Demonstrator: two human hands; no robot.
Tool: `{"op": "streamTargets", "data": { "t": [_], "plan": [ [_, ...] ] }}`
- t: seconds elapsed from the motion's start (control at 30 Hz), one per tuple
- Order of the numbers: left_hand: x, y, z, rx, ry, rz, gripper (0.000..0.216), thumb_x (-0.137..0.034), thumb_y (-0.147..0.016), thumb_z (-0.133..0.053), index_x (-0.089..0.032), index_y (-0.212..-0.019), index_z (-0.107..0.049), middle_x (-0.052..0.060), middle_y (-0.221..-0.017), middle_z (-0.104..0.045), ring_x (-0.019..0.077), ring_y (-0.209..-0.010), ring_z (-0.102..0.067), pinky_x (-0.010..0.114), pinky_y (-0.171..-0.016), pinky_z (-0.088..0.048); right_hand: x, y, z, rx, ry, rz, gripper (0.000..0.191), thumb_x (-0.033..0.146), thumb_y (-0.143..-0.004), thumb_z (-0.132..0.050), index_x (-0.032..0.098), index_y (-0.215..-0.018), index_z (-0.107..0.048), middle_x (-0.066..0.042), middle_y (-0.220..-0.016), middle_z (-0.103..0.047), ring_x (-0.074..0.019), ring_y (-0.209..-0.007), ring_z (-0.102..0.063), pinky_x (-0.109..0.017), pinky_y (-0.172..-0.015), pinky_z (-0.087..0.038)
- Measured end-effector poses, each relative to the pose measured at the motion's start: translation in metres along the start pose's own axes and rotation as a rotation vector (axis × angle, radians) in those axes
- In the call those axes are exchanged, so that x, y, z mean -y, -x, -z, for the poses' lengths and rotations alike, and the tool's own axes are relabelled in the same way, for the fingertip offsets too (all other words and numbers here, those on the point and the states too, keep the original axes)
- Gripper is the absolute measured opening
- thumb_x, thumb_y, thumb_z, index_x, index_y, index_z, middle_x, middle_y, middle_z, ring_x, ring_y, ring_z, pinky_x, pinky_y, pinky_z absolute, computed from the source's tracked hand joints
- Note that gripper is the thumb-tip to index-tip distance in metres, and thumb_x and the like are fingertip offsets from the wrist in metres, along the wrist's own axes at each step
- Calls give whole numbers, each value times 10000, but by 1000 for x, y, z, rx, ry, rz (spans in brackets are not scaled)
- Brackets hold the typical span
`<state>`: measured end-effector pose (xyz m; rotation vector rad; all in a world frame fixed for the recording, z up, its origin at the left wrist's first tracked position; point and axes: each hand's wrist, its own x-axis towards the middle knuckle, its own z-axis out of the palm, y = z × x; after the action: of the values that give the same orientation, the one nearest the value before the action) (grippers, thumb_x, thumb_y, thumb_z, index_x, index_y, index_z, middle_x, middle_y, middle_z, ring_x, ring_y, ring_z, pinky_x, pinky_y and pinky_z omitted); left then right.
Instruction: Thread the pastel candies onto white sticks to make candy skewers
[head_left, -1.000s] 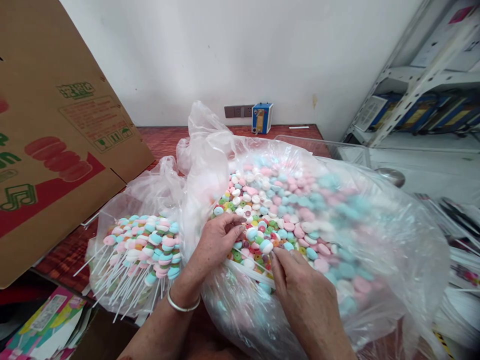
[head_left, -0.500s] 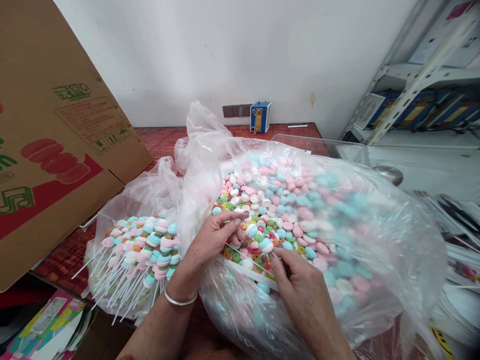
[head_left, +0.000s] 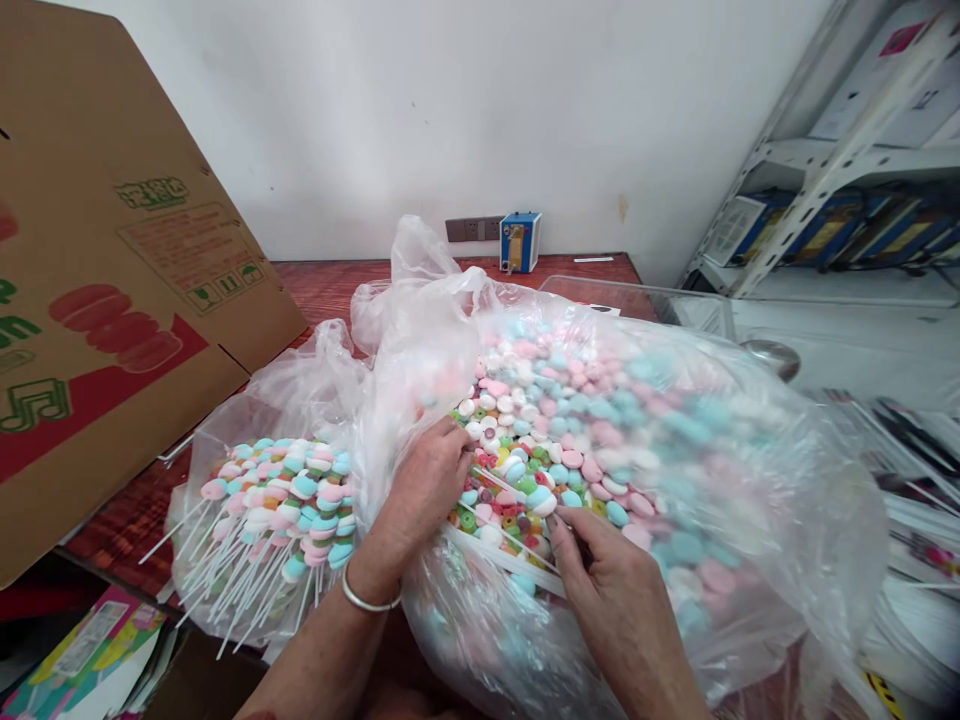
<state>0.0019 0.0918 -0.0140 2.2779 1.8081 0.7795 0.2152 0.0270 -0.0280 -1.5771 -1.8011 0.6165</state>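
Note:
A large clear plastic bag (head_left: 750,400) lies open, full of pastel pink, blue and white candies (head_left: 577,400). Near its mouth, small coloured gummy rings (head_left: 510,520) mix with the candies. My right hand (head_left: 615,570) is closed, thumb and forefinger pinching a blue-and-white candy (head_left: 541,500) at the end of a thin white stick that points left. My left hand (head_left: 431,470) has its fingers curled at the left edge of the pile; what they hold, if anything, is hidden. More white sticks (head_left: 517,550) lie across the bag's mouth.
On the left, a smaller bag holds finished-looking candy skewers (head_left: 300,510) with white sticks. A cardboard box (head_left: 112,270) stands beside it. Behind are a blue device (head_left: 520,242) and a clear tray (head_left: 637,292); at right, a white shelf (head_left: 825,190).
My left hand has drawn back left from the stick to the pile's edge, its fingers curling in. My right hand still pinches the candy, slightly farther right and lower.

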Motion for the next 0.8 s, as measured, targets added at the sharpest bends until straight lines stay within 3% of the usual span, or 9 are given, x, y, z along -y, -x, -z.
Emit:
{"op": "streamTargets", "data": {
  "t": [0.13, 0.4, 0.6, 0.8],
  "plan": [
    [-7, 2, 7, -95, 237, 158, 83, -170, -897, -585, -191, -873, -661, 29, -868, -695, 178, -797, -616, 314, -752, -467, 1, 1, 0, -23, -3, 43, 336, 376, -992, -429, 237, -915, -725, -13, -863, -766, -180, -753, -711, -253, -636, -460],
    [-25, 3, 10, -9, 905, 425, 148, -318, -802, -702, -175, -798, -662, 4, -704, -679, 149, -647, -634, 242, -579, -504, 2, 1, 0, -56, 65, 99, 346, 345, -1010, -410, 238, -912, -724, -26, -868, -772, -175, -713, -711, -250, -614, -472],
    [-32, 7, 7, -68, 1017, 463, 171, -318, -746, -767, -166, -772, -691, 17, -741, -689, 150, -690, -644, 251, -626, -531, 4, 3, 0, -94, 158, 139, 371, 332, -1022, -384, 228, -897, -717, -40, -823, -751, -184, -678, -699, -262, -604, -465],
    [-38, 9, 4, -48, 1141, 453, 189, -316, -734, -792, -171, -769, -676, -3, -739, -654, 126, -677, -612, 233, -629, -500, 9, 5, -3, -116, 154, 224, 355, 307, -1028, -393, 212, -863, -692, -32, -779, -697, -182, -700, -676, -263, -627, -445]
  ]
}}
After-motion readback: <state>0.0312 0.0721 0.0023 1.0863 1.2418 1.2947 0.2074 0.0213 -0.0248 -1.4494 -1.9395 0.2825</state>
